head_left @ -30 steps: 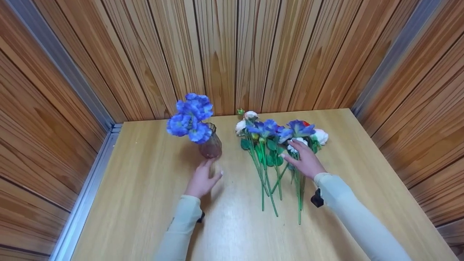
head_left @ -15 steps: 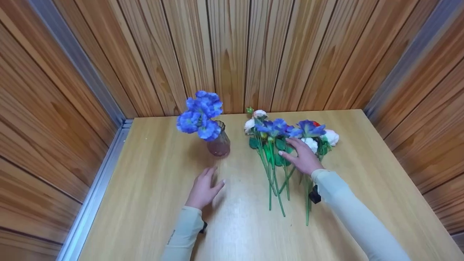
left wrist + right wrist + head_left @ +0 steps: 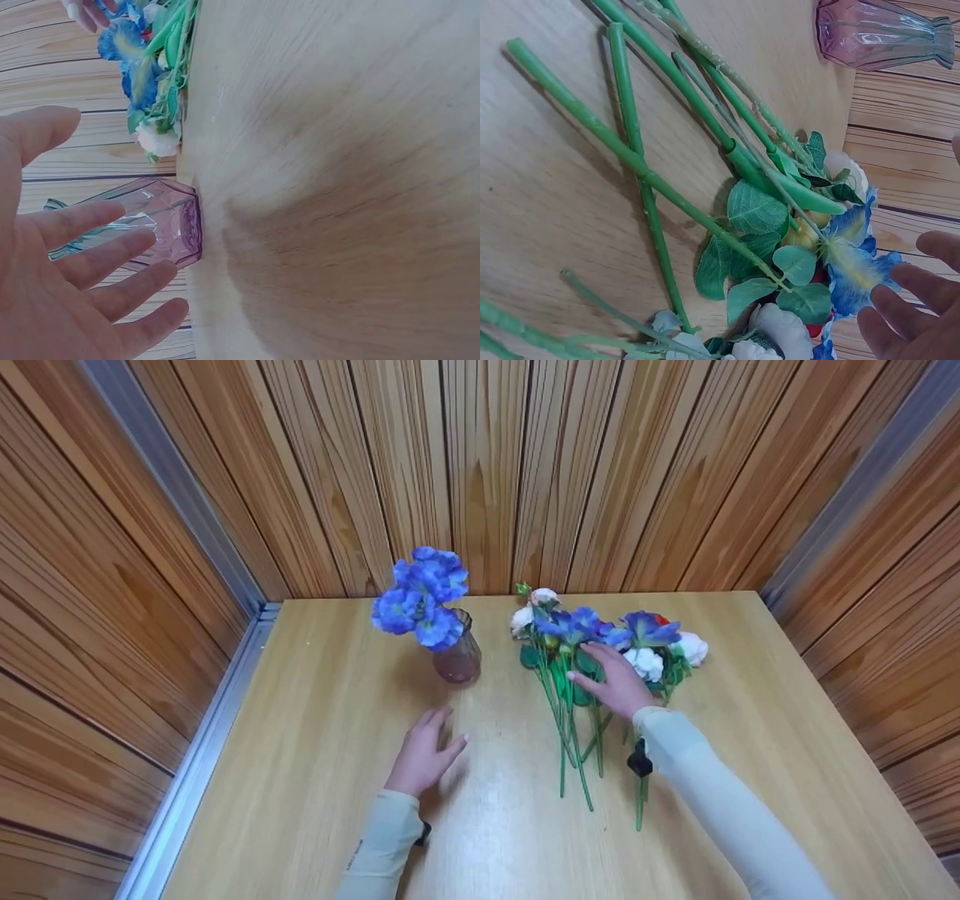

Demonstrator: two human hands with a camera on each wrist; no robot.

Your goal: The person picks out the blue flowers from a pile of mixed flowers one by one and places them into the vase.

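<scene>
A glass vase (image 3: pixel 458 662), pinkish at its base, stands upright and holds blue flowers (image 3: pixel 427 600). My left hand (image 3: pixel 421 756) is in front of the vase, apart from it, with fingers extended, as the left wrist view also shows. To the right lies a spread of artificial flowers: blue irises (image 3: pixel 571 624), a white flower (image 3: pixel 643 664) and green stems (image 3: pixel 576 750). My right hand (image 3: pixel 616 684) hovers over the blossoms and leaves, fingers spread and holding nothing. In the right wrist view its fingers (image 3: pixel 900 311) are beside a blue iris (image 3: pixel 851 262); contact is unclear.
Everything rests on a light wooden table (image 3: pixel 300 780). Wood-panelled walls (image 3: pixel 480 472) stand behind it and at both sides. A metal rail (image 3: pixel 199 765) runs along the left edge. Leaves (image 3: pixel 757 206) and crossing stems lie among the flowers.
My right hand has moved left across the flowers, away from the white flower. My left hand has drawn back from the vase's base. The view has shifted slightly.
</scene>
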